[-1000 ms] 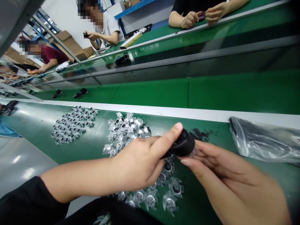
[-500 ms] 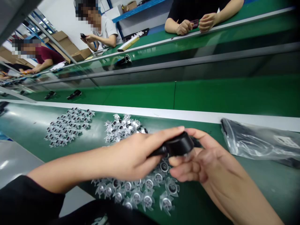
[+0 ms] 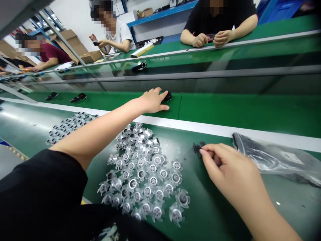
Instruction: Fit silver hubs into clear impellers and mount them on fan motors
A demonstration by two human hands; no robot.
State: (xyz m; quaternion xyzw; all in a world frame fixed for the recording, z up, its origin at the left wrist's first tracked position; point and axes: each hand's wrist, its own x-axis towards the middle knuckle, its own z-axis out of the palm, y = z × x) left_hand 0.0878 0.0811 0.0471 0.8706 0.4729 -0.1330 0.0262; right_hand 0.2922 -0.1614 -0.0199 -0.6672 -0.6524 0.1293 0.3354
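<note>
My left hand (image 3: 155, 101) is stretched out over the green belt, fingers spread. Under and beside its fingertips lies a black rounded device (image 3: 167, 96), mostly covered by the hand; whether they touch I cannot tell. At a small heap of tiny black pieces (image 3: 197, 147) on the bench, my right hand (image 3: 225, 164) has its thumb and forefinger closed together. What is between those fingertips is too small to make out. Between my arms sit many clear plastic fan blades (image 3: 153, 181) with silvery ring hubs, some piled, some laid out singly.
Another group of fan blades (image 3: 72, 124) lies beyond my left forearm. Right of my right hand is a clear plastic bag (image 3: 276, 157) with dark contents. Black devices (image 3: 79, 97) rest on the belt (image 3: 238, 112). Across the line, several people sit working, one in a white shirt (image 3: 122, 33).
Both hands held a black device together before. My left hand has carried it forward to the belt and spread its fingers; my right hand has left it and moved to the black heap.
</note>
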